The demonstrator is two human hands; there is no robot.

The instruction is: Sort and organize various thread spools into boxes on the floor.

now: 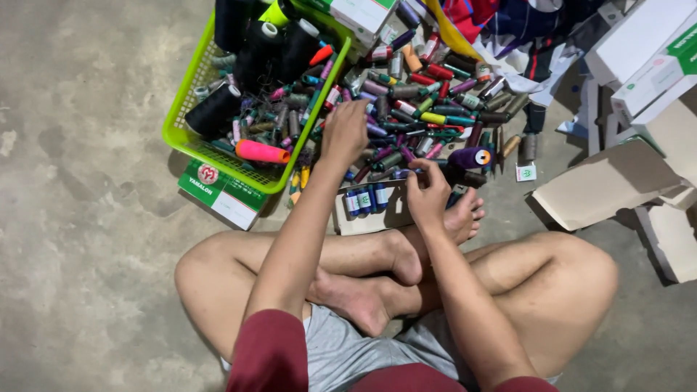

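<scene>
I sit cross-legged on a concrete floor in front of a heap of small thread spools in many colours. My left hand reaches down into the heap's left side with its back to the camera, so its fingertips are hidden among the spools. My right hand is over the far edge of a small open cardboard box, fingers pinched on what looks like a small dark spool. Three blue spools stand side by side in the box's left part. A purple thread cone lies just right of my right hand.
A lime-green plastic basket at the left holds black cones, a pink cone and small spools, and rests on a flat green-and-white box. White cardboard boxes and folded cloth lie at the right and back.
</scene>
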